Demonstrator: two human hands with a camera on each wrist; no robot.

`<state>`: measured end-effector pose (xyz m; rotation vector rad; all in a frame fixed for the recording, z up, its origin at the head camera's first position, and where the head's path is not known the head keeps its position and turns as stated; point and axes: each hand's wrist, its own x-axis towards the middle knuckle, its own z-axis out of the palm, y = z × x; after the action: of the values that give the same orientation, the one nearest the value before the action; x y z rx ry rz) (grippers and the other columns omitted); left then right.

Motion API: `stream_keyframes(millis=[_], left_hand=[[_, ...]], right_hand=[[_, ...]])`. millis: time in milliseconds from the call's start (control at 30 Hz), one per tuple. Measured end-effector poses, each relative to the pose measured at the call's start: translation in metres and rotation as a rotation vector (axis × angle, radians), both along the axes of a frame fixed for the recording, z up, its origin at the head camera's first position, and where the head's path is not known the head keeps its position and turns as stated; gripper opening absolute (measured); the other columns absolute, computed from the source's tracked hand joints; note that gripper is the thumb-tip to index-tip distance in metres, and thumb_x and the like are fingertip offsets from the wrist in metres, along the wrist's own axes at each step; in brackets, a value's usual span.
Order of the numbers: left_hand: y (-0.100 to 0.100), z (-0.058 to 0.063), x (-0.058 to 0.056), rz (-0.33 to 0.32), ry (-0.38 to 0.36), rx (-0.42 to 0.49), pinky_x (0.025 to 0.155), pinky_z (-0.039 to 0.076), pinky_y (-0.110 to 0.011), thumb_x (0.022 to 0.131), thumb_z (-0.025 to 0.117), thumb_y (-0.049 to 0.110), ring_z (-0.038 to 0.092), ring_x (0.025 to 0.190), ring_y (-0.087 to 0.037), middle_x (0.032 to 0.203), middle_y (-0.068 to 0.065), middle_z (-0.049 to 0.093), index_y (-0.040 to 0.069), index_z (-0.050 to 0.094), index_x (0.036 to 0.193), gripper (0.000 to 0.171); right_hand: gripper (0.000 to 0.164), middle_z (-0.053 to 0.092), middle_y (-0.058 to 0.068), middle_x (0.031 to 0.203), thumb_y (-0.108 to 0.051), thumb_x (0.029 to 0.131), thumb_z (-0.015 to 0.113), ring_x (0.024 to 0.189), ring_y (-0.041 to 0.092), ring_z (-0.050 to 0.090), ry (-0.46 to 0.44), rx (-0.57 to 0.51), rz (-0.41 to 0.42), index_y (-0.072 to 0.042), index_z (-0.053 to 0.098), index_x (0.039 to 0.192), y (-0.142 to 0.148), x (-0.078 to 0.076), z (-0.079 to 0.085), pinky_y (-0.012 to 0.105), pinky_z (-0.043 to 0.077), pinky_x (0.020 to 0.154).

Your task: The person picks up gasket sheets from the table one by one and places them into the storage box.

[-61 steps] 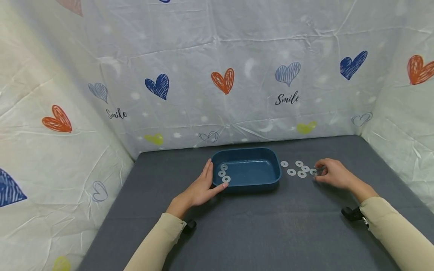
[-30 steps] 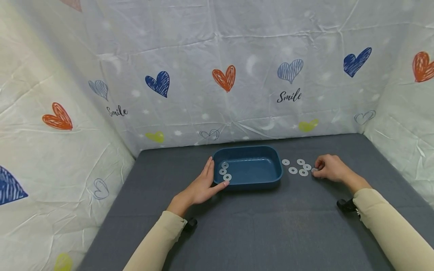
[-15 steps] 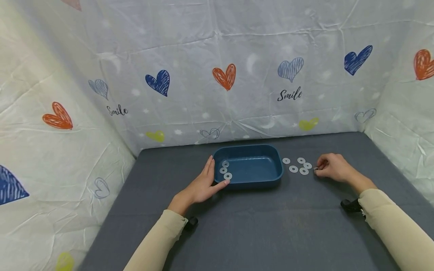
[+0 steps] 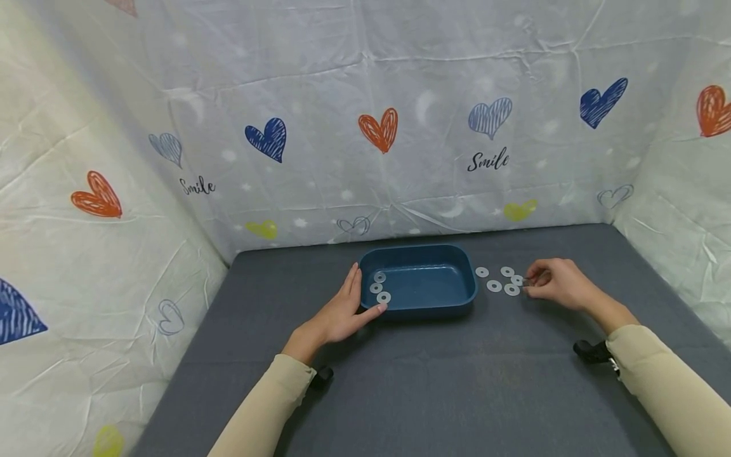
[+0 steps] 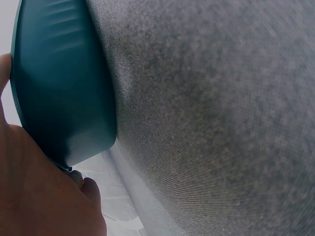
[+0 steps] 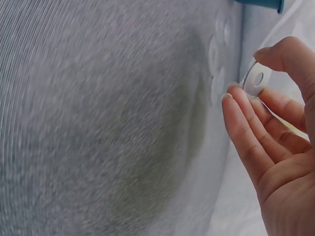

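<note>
My left hand point(image 4: 334, 317) rests against the left end of a dark blue rectangular tray point(image 4: 431, 311), its fingers straight along the side and the thumb at the near rim. Three flat washers point(image 4: 384, 297) lie inside the tray at its left end. My right hand point(image 4: 562, 285) pinches another washer point(image 6: 257, 78) between thumb and fingertips; in the right wrist view it is held on edge, its hole showing. Several more washers point(image 4: 493, 286) lie on the table between the tray and the right hand, one of them partly overlapped by the fingertips in the head view.
A dark grey cloth covers the table point(image 4: 434, 393). Behind it and at both sides hang white curtains point(image 4: 320, 82) printed with hearts, the back one meeting the table's far edge just beyond the tray.
My right hand has picked up the rightmost washer from the cloth and moved slightly left with it, beside the other washers. The left hand and tray stay in place.
</note>
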<state>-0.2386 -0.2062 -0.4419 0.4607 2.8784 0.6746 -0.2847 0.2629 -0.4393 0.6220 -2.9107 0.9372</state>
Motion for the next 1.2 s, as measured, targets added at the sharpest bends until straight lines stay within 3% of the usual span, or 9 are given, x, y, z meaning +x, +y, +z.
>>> stream_keyframes(millis=[300,533,1200], left_hand=[[0.000,-0.001,0.002,0.000,0.010,0.008,0.122,0.022,-0.052,0.096,0.044,0.076,0.007,0.157,-0.030,0.171,-0.010,-0.014,0.005,-0.008,0.163,0.111],[0.000,0.001,0.003,0.004,-0.003,0.008,0.123,0.021,-0.051,0.095,0.043,0.077,0.007,0.157,-0.027,0.171,-0.006,-0.017,0.007,-0.008,0.164,0.111],[-0.001,0.001,0.001,0.001,-0.005,-0.006,0.123,0.022,-0.050,0.096,0.043,0.076,0.006,0.157,-0.027,0.172,-0.008,-0.014,0.007,-0.007,0.164,0.109]], right_hand=[[0.020,0.072,0.004,0.088,-0.007,0.086,0.080,0.076,0.015,0.066,0.018,-0.054,0.060,0.001,0.072,0.102,-0.013,0.007,0.007,0.030,0.054,0.065],[0.021,0.072,0.005,0.092,-0.007,0.089,0.079,0.078,0.015,0.067,-0.003,-0.112,0.103,0.001,0.071,0.106,-0.027,0.012,0.016,0.030,0.055,0.066],[0.019,0.072,0.006,0.093,-0.006,0.090,0.079,0.081,0.017,0.068,-0.006,-0.191,0.161,-0.001,0.071,0.106,-0.060,0.006,0.025,0.029,0.056,0.067]])
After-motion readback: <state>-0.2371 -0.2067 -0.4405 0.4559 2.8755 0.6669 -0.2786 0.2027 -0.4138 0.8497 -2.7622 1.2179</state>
